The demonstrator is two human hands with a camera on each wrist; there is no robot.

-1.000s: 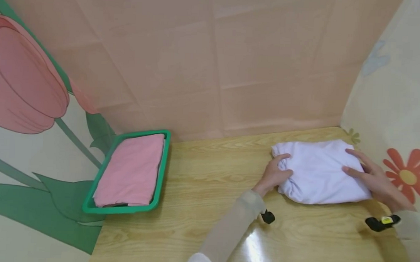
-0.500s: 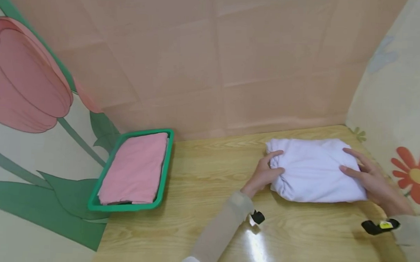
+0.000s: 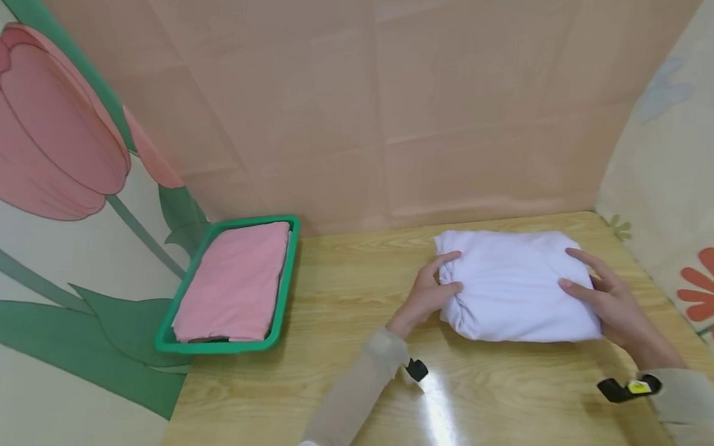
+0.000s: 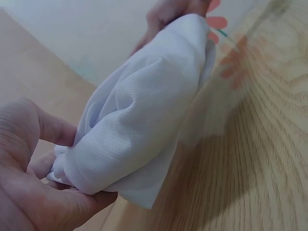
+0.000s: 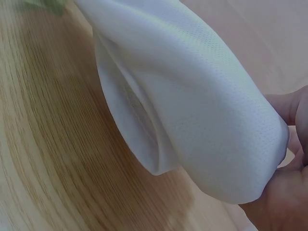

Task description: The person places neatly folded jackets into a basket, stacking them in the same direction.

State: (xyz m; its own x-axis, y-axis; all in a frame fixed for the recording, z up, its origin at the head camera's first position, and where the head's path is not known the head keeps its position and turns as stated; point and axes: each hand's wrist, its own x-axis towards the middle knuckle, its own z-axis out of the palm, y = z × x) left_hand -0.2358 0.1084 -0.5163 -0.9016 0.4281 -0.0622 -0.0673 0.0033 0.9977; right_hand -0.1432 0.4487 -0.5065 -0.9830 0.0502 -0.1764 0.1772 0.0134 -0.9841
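Note:
A folded white garment (image 3: 511,287) of fine mesh fabric is held between my two hands over the right half of the table. My left hand (image 3: 426,294) grips its left end, thumb and fingers around the bunched folds. At the opposite end, my right hand (image 3: 616,311) pinches the edge, with the thumb on the near top side. The left wrist view shows the garment (image 4: 139,110) sagging in a thick roll. Below the garment (image 5: 202,110) in the right wrist view, a loose layer hangs over the wood; it seems raised a little off the surface.
To the left, a green plastic tray (image 3: 291,273) holds a folded pink cloth (image 3: 233,281). The wooden table (image 3: 340,367) meets a pinkish-brown sheet (image 3: 313,116) at the back. Side walls with painted flowers (image 3: 65,134) stand close at both ends.
Both hands have carried the white garment to the left along the table. The head view has shifted slightly. The tray and pink cloth have stayed in place.

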